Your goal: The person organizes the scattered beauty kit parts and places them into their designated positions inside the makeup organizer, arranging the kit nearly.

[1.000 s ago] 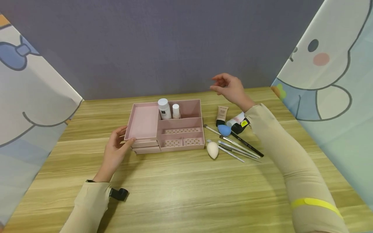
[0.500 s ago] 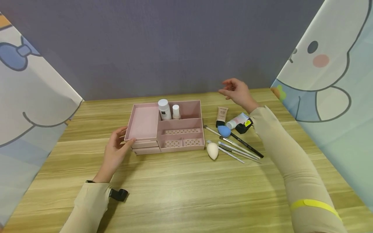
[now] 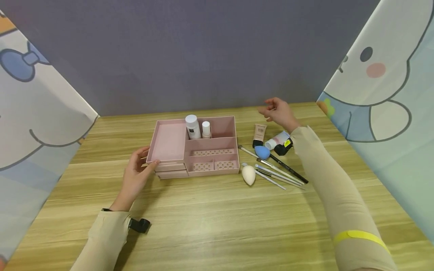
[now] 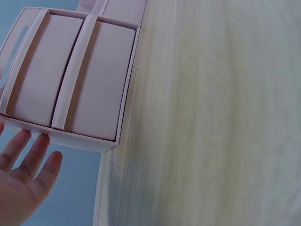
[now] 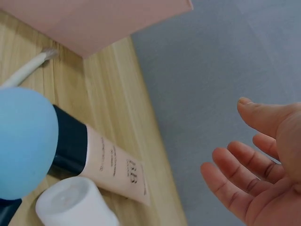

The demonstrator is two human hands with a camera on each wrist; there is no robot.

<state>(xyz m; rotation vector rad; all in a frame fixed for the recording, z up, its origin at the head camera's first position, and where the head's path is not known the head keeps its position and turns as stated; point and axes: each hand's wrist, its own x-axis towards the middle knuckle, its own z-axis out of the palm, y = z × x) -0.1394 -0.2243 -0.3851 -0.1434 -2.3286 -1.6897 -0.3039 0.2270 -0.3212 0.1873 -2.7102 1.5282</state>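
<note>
My left hand (image 3: 133, 177) rests against the left side of the pink makeup organizer (image 3: 168, 140), its thumb at the top front corner. In the left wrist view, the fingers of my left hand (image 4: 23, 181) are spread and loosely extended, fingertips at the box wall beside two drawers (image 4: 98, 80). A white bottle (image 3: 193, 128) and a smaller white-capped bottle (image 3: 206, 130) stand in the organizer's back compartment. My right hand (image 3: 279, 112) hovers behind the BB cream tube (image 3: 259, 133), fingers relaxed and holding nothing. A pale squeeze tube (image 3: 278, 139) lies below the right wrist.
Right of the organizer lie a blue makeup sponge (image 3: 262, 152), a cream makeup sponge (image 3: 249, 175), a black pencil-like stick (image 3: 289, 169) and several makeup brushes (image 3: 279, 174). A grey panel (image 3: 210, 56) rises behind the wooden table (image 3: 203, 226), with printed panels on both sides.
My right hand has moved right and slightly down, toward the table's back edge behind the tubes, uncovering more of the pale tube. My left hand stays at the organizer.
</note>
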